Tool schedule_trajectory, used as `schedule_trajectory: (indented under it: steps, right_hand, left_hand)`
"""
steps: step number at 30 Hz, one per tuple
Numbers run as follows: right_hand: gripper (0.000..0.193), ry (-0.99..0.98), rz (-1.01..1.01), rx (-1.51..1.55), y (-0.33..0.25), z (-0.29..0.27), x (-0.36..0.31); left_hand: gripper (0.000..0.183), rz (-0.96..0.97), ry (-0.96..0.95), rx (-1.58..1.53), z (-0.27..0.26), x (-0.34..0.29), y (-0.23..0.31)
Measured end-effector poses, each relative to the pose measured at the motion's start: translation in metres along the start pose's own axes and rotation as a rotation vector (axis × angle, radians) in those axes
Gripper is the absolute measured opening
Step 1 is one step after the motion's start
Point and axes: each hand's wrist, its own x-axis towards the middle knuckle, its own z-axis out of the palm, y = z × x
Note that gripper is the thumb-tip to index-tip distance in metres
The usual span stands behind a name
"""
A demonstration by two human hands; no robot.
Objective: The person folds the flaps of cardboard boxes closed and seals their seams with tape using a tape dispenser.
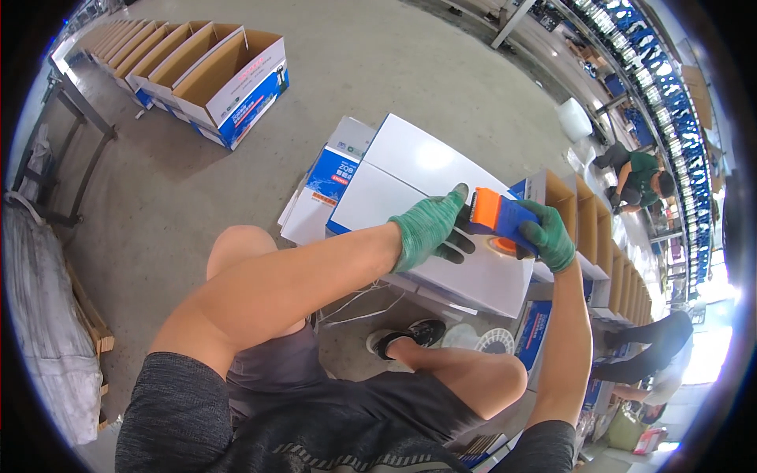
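Note:
My right hand (546,235), in a green glove with dark fingertips, grips a tape dispenser (505,219) with an orange front and a blue body. An orange ring-shaped part (502,246) shows just below the blue body. My left hand (432,229), gloved the same way, is just left of the dispenser's orange end. Its thumb points up and its fingers are spread; I see nothing held in it. Both hands are over a closed white carton (394,169) with a seam across its top and a blue edge at its left corner.
Flat printed cartons (325,185) lie left of the white carton. A row of open boxes (229,87) stands at far left, another (595,236) at right. A wrapped pallet stack (55,315) is at left. Two people (643,177) work at right.

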Motion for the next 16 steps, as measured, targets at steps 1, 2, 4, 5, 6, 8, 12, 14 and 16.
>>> schedule_trajectory:
  steps: [1,2,4,5,6,8,12,14,16]
  right_hand:
    - [0.085,0.007,-0.013,-0.025,0.000,0.001,-0.001]
    - [0.085,0.013,-0.010,-0.025,0.000,0.001,-0.001]
    - [0.086,0.005,-0.004,-0.020,-0.002,0.001,-0.002]
    - [0.086,0.007,-0.004,-0.021,-0.003,0.001,-0.002]
    - [0.087,0.009,-0.002,-0.019,-0.004,0.002,-0.002]
    - [0.087,0.009,-0.001,-0.018,-0.005,0.002,-0.002]
    - [0.088,-0.010,-0.006,-0.016,-0.004,0.000,-0.001]
    - [0.088,-0.008,-0.003,-0.011,-0.002,0.000,-0.002]
    - [0.089,-0.012,-0.010,-0.021,0.000,-0.002,-0.001]
  left_hand:
    - [0.061,0.032,0.009,0.019,0.002,0.001,-0.002]
    - [0.058,0.050,0.019,0.034,0.004,0.002,-0.004]
    - [0.052,0.093,0.020,0.019,0.006,0.004,-0.010]
    - [0.046,0.126,0.023,-0.002,0.007,0.005,-0.012]
    - [0.046,0.131,0.027,-0.001,0.009,0.006,-0.014]
    - [0.034,0.190,0.093,-0.125,0.013,0.011,-0.019]
    - [0.030,0.204,0.088,-0.205,0.013,0.021,-0.026]
    - [0.029,0.231,0.125,-0.302,0.013,0.025,-0.031]
    - [0.027,0.228,0.090,-0.323,0.006,0.029,-0.031]
